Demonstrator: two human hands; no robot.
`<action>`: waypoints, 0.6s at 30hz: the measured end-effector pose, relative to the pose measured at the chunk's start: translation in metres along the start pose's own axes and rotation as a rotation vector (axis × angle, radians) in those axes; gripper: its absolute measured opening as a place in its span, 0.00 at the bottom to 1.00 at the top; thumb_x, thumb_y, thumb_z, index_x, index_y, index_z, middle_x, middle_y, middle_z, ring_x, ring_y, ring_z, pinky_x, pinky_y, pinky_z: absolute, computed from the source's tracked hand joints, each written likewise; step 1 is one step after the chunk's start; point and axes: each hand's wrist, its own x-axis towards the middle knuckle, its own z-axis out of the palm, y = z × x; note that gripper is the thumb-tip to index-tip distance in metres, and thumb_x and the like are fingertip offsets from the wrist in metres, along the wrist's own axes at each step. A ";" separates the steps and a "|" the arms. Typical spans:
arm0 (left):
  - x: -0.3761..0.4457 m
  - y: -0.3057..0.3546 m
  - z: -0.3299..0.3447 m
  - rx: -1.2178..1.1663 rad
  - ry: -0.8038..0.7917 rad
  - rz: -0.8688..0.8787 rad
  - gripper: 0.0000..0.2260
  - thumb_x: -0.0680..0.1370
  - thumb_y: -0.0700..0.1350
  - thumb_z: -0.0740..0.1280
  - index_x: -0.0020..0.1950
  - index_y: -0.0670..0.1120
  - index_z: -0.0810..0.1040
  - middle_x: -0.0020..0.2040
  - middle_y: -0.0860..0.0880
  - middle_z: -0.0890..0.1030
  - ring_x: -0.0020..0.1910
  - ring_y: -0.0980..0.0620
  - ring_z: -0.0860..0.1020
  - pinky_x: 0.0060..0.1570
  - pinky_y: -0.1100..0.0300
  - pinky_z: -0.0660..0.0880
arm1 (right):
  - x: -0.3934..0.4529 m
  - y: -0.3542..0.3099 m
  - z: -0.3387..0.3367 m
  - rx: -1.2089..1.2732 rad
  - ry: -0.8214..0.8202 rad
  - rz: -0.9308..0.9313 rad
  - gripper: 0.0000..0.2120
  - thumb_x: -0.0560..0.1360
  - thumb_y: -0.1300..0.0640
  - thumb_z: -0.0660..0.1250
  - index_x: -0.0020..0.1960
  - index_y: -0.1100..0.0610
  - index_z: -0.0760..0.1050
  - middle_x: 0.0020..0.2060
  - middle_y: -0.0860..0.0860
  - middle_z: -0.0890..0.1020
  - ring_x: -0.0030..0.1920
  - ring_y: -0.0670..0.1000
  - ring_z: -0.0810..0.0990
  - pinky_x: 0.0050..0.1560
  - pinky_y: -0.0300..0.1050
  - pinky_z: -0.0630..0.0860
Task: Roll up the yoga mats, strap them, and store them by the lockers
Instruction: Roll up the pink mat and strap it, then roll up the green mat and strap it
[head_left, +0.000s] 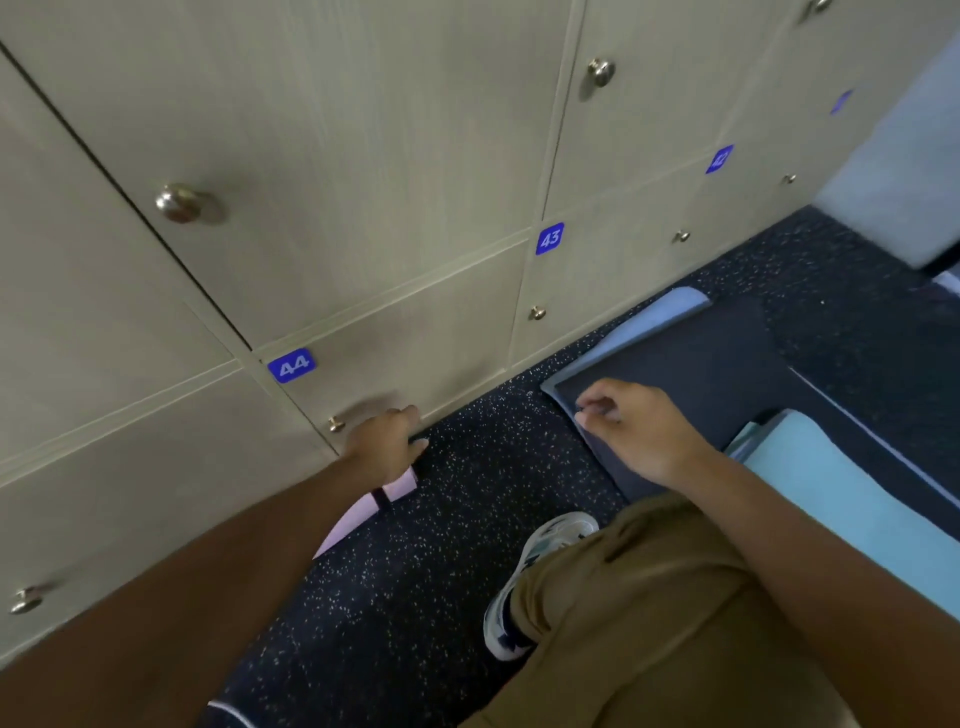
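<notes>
The left hand (387, 447) grips the end of a rolled pale-pink foam yoga mat (363, 506) with a dark strap, lying against the beige numbered lockers (363, 208); the right hand (636, 428), fingers curled, pinches the corner of a flat navy mat (691, 374). Released carelessly, the pink roll may roll away from the lockers.

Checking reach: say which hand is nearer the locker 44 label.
Left. The left hand sits just below and right of the locker 44 label, on the pink mat; the right hand is far right.

Dark speckled floor (467, 519) noted; a white-and-blue sneaker (540, 571) rests on it below an olive trouser leg (649, 613).
</notes>
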 end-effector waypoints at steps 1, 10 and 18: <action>0.005 0.012 -0.010 -0.005 -0.004 0.023 0.11 0.81 0.53 0.66 0.56 0.47 0.74 0.47 0.48 0.80 0.46 0.47 0.79 0.46 0.50 0.78 | 0.000 0.006 -0.010 -0.018 0.004 0.009 0.11 0.81 0.52 0.68 0.61 0.54 0.80 0.53 0.48 0.82 0.55 0.48 0.80 0.58 0.43 0.76; 0.025 0.164 -0.070 0.006 -0.023 0.230 0.09 0.84 0.51 0.65 0.58 0.47 0.74 0.43 0.52 0.74 0.37 0.57 0.69 0.32 0.62 0.61 | -0.024 0.081 -0.083 -0.035 0.145 0.109 0.08 0.80 0.54 0.71 0.56 0.55 0.81 0.51 0.49 0.83 0.54 0.49 0.81 0.51 0.38 0.71; 0.055 0.279 -0.061 0.069 -0.167 0.391 0.12 0.80 0.56 0.68 0.59 0.51 0.78 0.52 0.52 0.82 0.51 0.49 0.80 0.56 0.52 0.77 | -0.058 0.184 -0.108 -0.150 0.087 0.297 0.12 0.81 0.51 0.68 0.61 0.56 0.78 0.55 0.54 0.83 0.53 0.54 0.82 0.56 0.50 0.78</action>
